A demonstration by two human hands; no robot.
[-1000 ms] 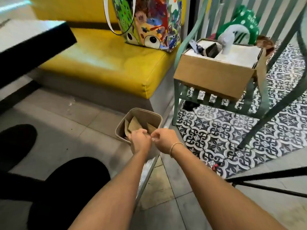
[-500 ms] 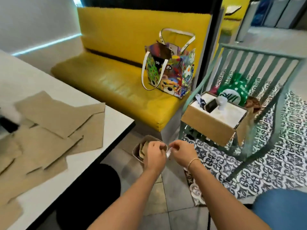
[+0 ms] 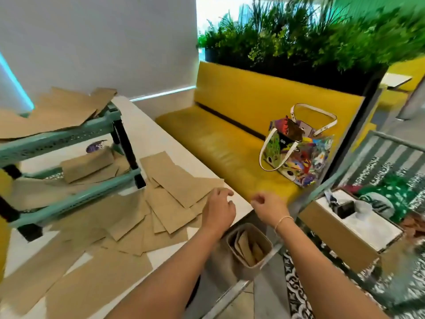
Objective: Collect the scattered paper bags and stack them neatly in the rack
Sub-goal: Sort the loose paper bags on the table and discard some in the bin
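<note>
Several flat brown paper bags (image 3: 174,187) lie scattered on the white table (image 3: 147,134). A teal rack (image 3: 69,134) stands on the table at the left, with more brown bags (image 3: 57,111) on its top shelf and a small stack (image 3: 87,165) on its lower shelf. My left hand (image 3: 219,209) hovers over the bags near the table's right edge, its fingers loosely curled and holding nothing. Beside the table edge my right hand (image 3: 268,207) hangs in the air, fingers curled and empty.
A small brown bin (image 3: 255,267) with folded paper bags in it stands on the floor below my hands. A yellow bench (image 3: 218,143) carries a colourful tote bag (image 3: 296,155). A green metal chair (image 3: 340,171) holds a cardboard box (image 3: 338,240) at the right.
The view has swung up from the floor bin to the table. Both hands rose from the bin to the table's edge, the left one now over the scattered bags.
</note>
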